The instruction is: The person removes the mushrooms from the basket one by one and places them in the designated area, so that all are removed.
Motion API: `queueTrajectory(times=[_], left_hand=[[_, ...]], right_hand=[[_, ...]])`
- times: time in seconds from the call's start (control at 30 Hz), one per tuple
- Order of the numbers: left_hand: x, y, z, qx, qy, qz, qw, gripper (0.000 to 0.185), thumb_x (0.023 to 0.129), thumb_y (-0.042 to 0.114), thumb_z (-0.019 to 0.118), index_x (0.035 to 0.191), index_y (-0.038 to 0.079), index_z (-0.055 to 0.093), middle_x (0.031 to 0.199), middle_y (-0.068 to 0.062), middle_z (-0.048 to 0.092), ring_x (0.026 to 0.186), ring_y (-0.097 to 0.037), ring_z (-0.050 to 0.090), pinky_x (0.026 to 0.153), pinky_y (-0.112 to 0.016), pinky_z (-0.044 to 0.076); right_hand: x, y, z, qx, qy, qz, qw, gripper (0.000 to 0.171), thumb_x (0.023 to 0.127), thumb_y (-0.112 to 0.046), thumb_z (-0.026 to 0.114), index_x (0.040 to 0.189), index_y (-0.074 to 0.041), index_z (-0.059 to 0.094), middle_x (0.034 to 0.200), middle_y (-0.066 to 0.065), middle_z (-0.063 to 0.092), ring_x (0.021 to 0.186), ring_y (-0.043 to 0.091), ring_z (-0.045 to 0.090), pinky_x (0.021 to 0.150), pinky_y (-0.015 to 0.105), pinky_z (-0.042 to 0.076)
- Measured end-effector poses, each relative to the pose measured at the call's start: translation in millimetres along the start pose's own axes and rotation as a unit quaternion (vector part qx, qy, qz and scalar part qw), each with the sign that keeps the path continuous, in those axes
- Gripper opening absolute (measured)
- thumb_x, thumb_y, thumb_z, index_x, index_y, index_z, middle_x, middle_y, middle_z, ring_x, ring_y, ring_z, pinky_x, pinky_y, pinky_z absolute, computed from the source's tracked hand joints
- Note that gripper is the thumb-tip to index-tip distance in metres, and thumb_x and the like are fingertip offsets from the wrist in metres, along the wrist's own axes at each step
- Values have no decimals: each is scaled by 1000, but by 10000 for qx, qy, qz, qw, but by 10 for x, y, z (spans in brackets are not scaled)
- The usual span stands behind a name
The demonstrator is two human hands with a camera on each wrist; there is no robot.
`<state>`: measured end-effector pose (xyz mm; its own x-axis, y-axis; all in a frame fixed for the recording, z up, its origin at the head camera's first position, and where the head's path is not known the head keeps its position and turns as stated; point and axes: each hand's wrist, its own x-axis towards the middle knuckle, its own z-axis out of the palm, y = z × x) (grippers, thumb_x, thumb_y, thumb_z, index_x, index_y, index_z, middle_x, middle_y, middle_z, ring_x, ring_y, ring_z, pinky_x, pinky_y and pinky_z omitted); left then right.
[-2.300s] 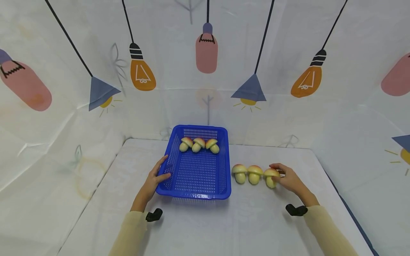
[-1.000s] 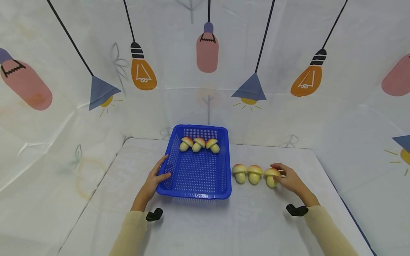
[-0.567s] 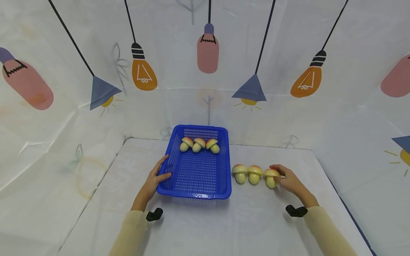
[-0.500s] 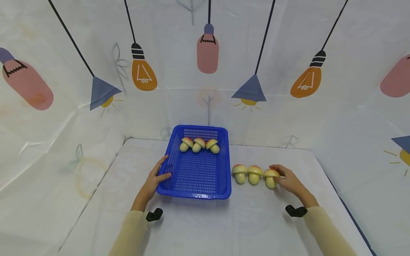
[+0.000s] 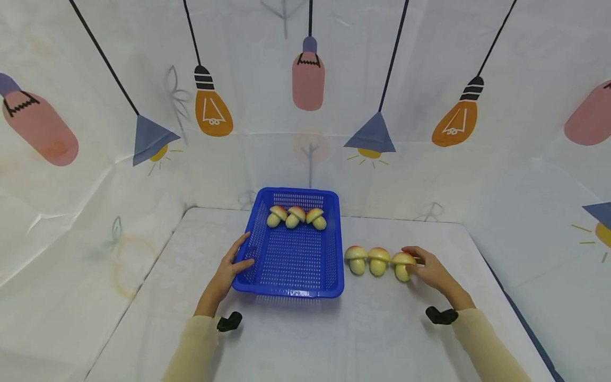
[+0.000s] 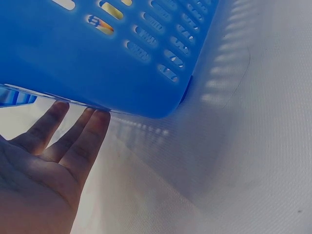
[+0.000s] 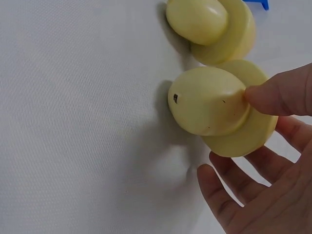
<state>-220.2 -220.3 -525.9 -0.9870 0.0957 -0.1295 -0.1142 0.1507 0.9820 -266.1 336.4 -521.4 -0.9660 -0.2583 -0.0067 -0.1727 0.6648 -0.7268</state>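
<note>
A blue plastic basket (image 5: 288, 291) stands mid-table with three toy mushrooms (image 5: 295, 216) in a row at its far end. Three more mushrooms lie in a row on the table to its right. My right hand (image 5: 422, 264) holds the rightmost mushroom (image 5: 402, 265). In the right wrist view the thumb (image 7: 280, 95) presses on that mushroom (image 7: 209, 105) at the stem, with the other fingers (image 7: 219, 195) loosely curled behind the cap. My left hand (image 5: 229, 268) rests with straight fingers (image 6: 78, 141) against the basket's (image 6: 122, 63) left wall.
The middle mushroom (image 5: 378, 261) of the table row touches the held one, and another mushroom (image 5: 355, 259) lies beside the basket. White cloth covers the table (image 5: 305, 339). Printed fabric walls (image 5: 71, 175) close in the back and both sides.
</note>
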Motion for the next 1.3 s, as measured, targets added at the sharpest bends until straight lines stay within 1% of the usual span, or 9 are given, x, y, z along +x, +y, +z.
queueTrajectory(times=[0.2, 0.47, 0.7, 0.87, 0.97, 1.13, 1.23, 1.3], left_hand=[[-8, 4, 6, -7, 10, -17, 10000, 76, 100, 19, 59, 162, 44, 24, 171, -15, 19, 150, -44, 31, 119, -66, 27], [-12, 23, -5, -65, -44, -13, 10000, 76, 100, 20, 60, 162, 46, 23, 172, -15, 16, 151, -44, 29, 120, -66, 25], [-9, 7, -5, -52, -15, 25, 10000, 76, 101, 19, 59, 163, 44, 22, 171, -16, 18, 150, -45, 32, 119, -66, 28], [-3, 0, -5, -43, -17, 10, 10000, 76, 100, 20, 59, 162, 45, 23, 171, -14, 17, 150, -45, 30, 119, -66, 27], [-3, -3, -8, -21, -34, 21, 10000, 76, 100, 20, 59, 162, 45, 23, 171, -15, 16, 151, -45, 30, 119, -67, 26], [-2, -11, -13, -40, -67, 38, 10000, 75, 101, 19, 58, 162, 44, 23, 171, -15, 16, 151, -45, 30, 119, -67, 26], [-4, -8, -12, -10, -64, 39, 10000, 75, 101, 20, 58, 162, 44, 22, 172, -15, 16, 151, -45, 29, 119, -67, 26], [-6, -4, -11, 20, -76, 42, 10000, 76, 101, 20, 58, 162, 45, 22, 172, -15, 15, 150, -45, 30, 119, -67, 27]], right_hand=[[-4, -12, -9, -9, 24, -36, 10000, 51, 94, -6, 66, 141, 6, 53, 140, 31, 57, 121, 53, 60, 97, 59, 50], [-10, -87, -84, 30, 23, -119, 9999, 53, 95, -11, 69, 142, 6, 51, 141, 32, 56, 125, 52, 57, 99, 61, 49], [39, -118, -127, 197, -58, -356, 9992, 52, 97, -9, 67, 143, 9, 49, 140, 34, 55, 125, 53, 57, 101, 63, 48], [40, -101, -122, 123, -58, -353, 9993, 51, 98, -11, 66, 142, 9, 49, 139, 34, 56, 123, 53, 58, 99, 62, 49], [49, -147, -142, 115, 0, -343, 9993, 50, 99, -12, 65, 142, 9, 49, 139, 35, 55, 124, 54, 57, 101, 62, 49], [118, -253, -197, 88, 70, -181, 9998, 53, 102, -20, 63, 146, 5, 46, 143, 34, 53, 132, 56, 50, 105, 66, 45], [195, -330, -223, 15, 121, -101, 9999, 59, 102, -30, 64, 148, 2, 45, 147, 32, 51, 137, 54, 45, 108, 68, 40], [256, -397, -233, -93, 133, -69, 9998, 66, 101, -38, 66, 150, 0, 44, 149, 30, 49, 139, 52, 44, 110, 68, 38]])
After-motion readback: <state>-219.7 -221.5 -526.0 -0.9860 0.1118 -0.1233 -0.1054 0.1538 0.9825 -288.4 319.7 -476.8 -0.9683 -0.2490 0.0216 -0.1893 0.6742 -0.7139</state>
